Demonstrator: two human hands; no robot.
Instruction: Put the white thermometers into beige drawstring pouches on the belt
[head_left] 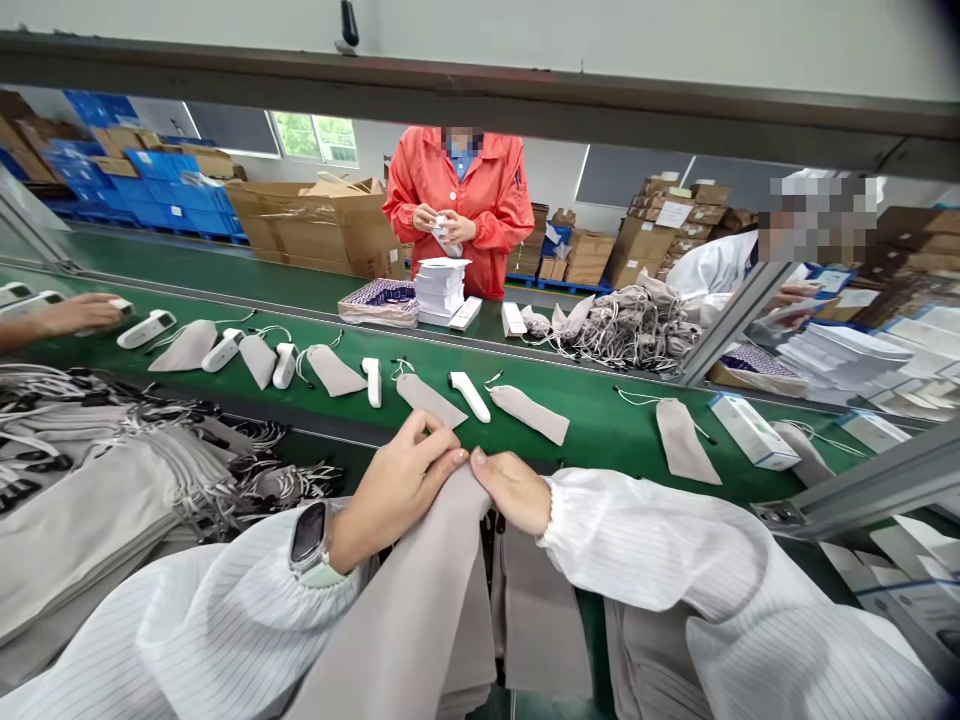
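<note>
My left hand (pixel 397 482) pinches the top end of a long grey cloth pouch (pixel 409 610) between thumb and fingers. At the same end, my right hand (pixel 516 488) has its thumb and closed fingers on the cloth, close beside the left fingertips. The pouch hangs down toward me over more grey pouches (pixel 540 620). Just beyond my hands, on the green belt (pixel 607 440), lie a white handheld device (pixel 470 397) and small grey pouches with drawstrings, one of them (pixel 531 413) a little to the right.
Stacked grey pouches with cords (pixel 97 480) lie at left. A person's hand (pixel 86 314) touches a white device at far left. Across the belt, a person in red (pixel 465 200) holds a white item. White boxes (pixel 754 430) and a metal post (pixel 739 320) stand right.
</note>
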